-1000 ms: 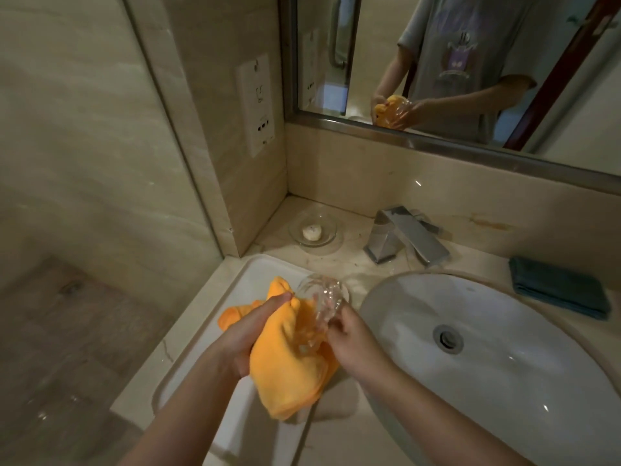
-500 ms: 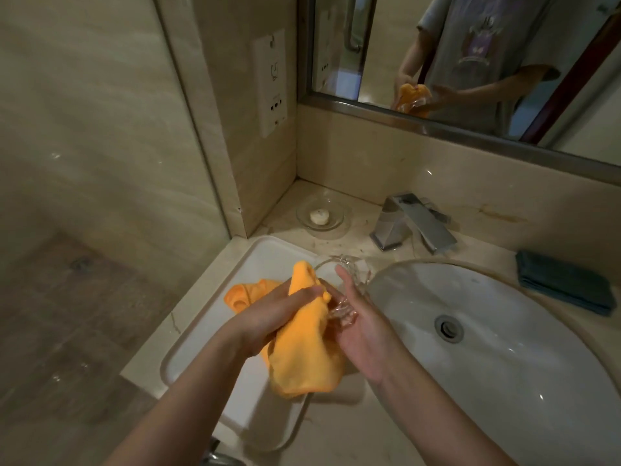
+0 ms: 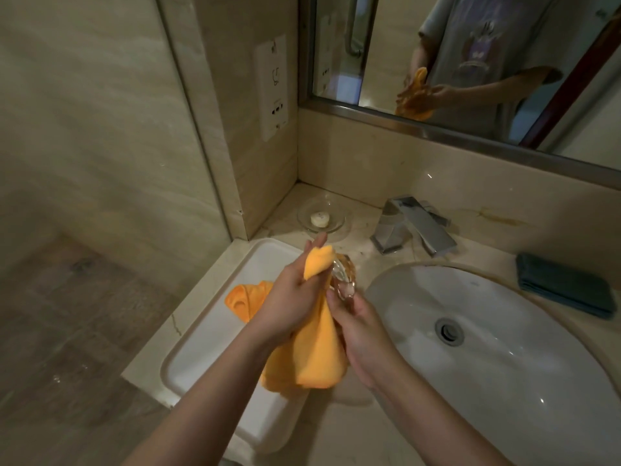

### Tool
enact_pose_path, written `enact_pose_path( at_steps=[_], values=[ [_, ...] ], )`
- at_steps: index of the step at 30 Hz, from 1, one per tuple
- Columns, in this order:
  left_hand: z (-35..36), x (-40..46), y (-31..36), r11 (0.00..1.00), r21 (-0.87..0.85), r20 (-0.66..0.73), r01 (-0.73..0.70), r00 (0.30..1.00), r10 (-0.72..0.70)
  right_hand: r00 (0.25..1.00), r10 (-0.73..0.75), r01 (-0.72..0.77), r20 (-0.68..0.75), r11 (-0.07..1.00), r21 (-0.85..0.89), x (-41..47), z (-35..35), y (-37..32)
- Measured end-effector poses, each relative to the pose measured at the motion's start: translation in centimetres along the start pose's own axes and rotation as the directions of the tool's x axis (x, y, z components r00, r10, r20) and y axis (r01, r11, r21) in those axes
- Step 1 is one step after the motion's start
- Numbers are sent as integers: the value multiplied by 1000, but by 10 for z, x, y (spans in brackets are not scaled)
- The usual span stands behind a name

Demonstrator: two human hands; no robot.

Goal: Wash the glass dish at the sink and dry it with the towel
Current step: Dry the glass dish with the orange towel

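Drying underway: left hand (image 3: 294, 294) presses orange cloth towel (image 3: 317, 351) against small clear glass dish (image 3: 344, 275), gripped by right hand (image 3: 361, 334) at 3 o'clock; rotate dish, wiping every face.

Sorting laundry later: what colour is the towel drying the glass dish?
Orange towel, seen best in the head view.

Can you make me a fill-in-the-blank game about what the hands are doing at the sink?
1. The left hand rubs the clear glass dish with a soft towel coloured ____.
2. The right hand holds the ____ dish.
3. On the counter, the folded dark teal cloth lies to the ____ of the white oval sink.

Missing words: orange; glass; right
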State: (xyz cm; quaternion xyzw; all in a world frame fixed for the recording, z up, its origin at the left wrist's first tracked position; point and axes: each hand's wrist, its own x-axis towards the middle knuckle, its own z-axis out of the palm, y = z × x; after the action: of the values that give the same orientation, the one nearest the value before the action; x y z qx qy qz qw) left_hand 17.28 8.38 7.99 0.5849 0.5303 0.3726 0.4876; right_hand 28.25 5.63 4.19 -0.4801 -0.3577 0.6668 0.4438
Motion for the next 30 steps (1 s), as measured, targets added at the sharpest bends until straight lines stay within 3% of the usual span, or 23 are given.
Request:
enact_pose_path(
  at_steps=[9,13,16,19,21,23,30],
  values=[
    [-3,38,4,997,-4,-214,83,973,-82,999,-43,43,-25,999,11,-17,6,6],
    [1,50,1,929,368,-273,39,960,68,998,33,-24,-52,985,172,-15,6,-2],
    [4,46,6,915,402,-294,28,951,100,995,91,-68,-50,932,356,-11,8,-7],
    [-1,31,4,906,423,-150,-29,984,101,988,140,-97,-64,886,453,-7,5,-14],
    [-4,13,-5,896,405,50,-180,983,175,984,153,-90,-92,871,483,-4,0,-18],
    [-3,0,-17,887,336,163,-316,947,276,983,154,-86,-100,869,488,-1,-3,-20],
    [2,-14,-38,902,204,171,-381,921,351,985,147,-77,-95,852,518,-4,1,-13]
  ],
)
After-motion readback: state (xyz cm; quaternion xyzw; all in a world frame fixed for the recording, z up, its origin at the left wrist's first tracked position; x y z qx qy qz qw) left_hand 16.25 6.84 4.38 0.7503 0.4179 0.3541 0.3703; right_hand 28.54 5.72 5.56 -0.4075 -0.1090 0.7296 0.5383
